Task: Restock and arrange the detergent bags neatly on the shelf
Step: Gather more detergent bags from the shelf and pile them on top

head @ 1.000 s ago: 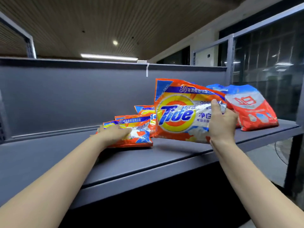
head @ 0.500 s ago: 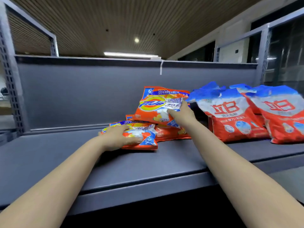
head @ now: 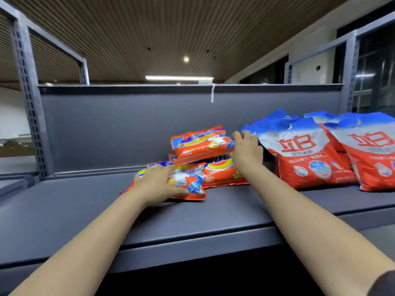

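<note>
The left hand (head: 157, 185) is lying flat on the front orange detergent bag (head: 188, 184), its fingers spread and straight across the top of the pack, pressing it down rather than gripping it. This bag is lying flat on the grey shelf (head: 85, 212), about midway along it and well back from the front edge. The right hand (head: 246, 151) is reaching further back and is touching the right end of the top orange bag (head: 199, 144), which is sitting tilted on a stack; its fingers are bending over that end, but whether they are actually pinching the pack cannot be told from the blur. Under the top bag another orange bag (head: 220, 174) is lying flat, touching the front one on its right side. Toward the right edge of the shelf, two red, white and blue bags are leaning backward: the nearer red bag (head: 303, 154) is standing just beside the right hand, and the far red bag (head: 372, 152) is overlapping it at the right. The grey back panel (head: 128, 129) is rising behind the stack.
</note>
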A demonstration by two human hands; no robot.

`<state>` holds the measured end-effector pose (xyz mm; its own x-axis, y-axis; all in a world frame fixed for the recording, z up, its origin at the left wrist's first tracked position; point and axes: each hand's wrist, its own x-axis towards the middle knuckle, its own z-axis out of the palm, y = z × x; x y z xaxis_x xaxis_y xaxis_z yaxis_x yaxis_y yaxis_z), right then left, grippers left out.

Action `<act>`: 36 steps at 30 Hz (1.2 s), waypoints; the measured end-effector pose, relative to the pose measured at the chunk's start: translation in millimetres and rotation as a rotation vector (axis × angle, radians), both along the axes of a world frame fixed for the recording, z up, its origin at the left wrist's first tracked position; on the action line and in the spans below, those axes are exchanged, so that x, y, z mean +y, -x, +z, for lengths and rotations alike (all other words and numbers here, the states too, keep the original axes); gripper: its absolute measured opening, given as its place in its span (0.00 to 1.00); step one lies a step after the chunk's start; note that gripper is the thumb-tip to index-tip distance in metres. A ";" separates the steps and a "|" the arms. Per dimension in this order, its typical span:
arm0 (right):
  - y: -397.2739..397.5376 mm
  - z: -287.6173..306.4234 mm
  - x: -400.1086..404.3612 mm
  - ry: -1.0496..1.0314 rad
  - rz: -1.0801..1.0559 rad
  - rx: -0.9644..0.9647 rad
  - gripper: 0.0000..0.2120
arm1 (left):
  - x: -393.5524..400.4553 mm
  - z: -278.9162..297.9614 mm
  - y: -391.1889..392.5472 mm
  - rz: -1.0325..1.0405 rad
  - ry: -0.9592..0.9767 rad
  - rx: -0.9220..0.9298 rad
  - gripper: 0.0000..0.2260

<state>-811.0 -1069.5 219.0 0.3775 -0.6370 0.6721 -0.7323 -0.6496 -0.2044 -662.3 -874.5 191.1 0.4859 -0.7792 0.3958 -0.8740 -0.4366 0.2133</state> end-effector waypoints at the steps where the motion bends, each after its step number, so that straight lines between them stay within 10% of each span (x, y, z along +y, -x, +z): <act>1: -1.0 0.8 -0.9 -0.040 -0.015 0.000 0.21 | -2.0 0.6 1.4 0.023 -0.004 -0.020 0.28; 5: -2.4 -3.9 8.7 -0.258 0.118 0.182 0.18 | -9.6 -3.4 8.7 0.121 0.007 -0.066 0.28; 27: 80.9 -58.1 120.2 -0.230 0.608 -0.153 0.17 | 106.3 -13.7 78.7 0.325 0.482 0.085 0.09; 36: 86.9 -92.4 209.2 -0.268 0.794 -0.216 0.13 | 229.6 -50.4 81.2 0.411 0.351 0.058 0.10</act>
<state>-897.8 -860.3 126.7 0.6591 -0.3859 0.6455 -0.0096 -0.8626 -0.5058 -743.5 -644.9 140.7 0.7518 -0.3458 0.5615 -0.6284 -0.6336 0.4512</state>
